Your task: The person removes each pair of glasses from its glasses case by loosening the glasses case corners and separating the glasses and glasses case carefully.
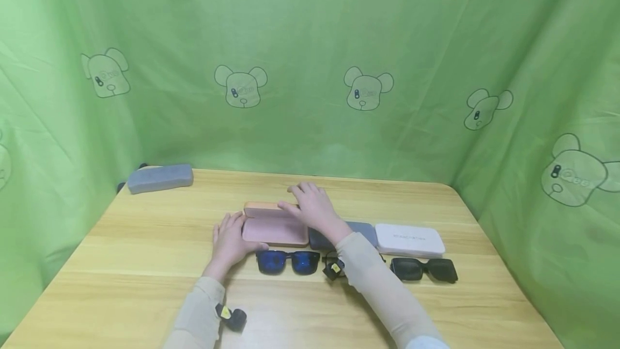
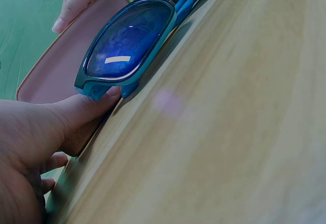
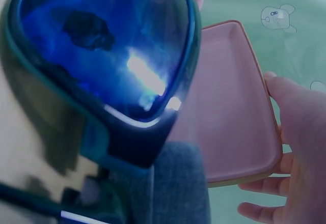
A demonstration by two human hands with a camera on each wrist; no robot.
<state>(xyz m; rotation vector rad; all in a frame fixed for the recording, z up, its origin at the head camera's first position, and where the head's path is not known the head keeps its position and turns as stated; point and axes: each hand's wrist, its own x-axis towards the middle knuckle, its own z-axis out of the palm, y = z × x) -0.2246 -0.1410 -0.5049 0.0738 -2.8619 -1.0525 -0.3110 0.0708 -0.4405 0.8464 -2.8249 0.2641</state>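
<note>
In the head view an orange glasses case (image 1: 275, 230) with pink lining lies on the table, its lid raised at the back. My left hand (image 1: 229, 242) grips its left end, thumb along the front and fingers round the far side. At the raised lid (image 3: 229, 112), my right hand (image 3: 305, 132) has the thumb on its edge and the other fingers behind it. Sunglasses with blue lenses (image 1: 288, 262) lie folded just in front of the case, close to my left thumb.
A blue-grey case (image 1: 362, 232) and a white case (image 1: 409, 239) continue the row to the right. Black sunglasses (image 1: 424, 270) lie before the white case; another pair is partly hidden by my right wrist. A grey case (image 1: 161, 178) sits at the table's back left corner.
</note>
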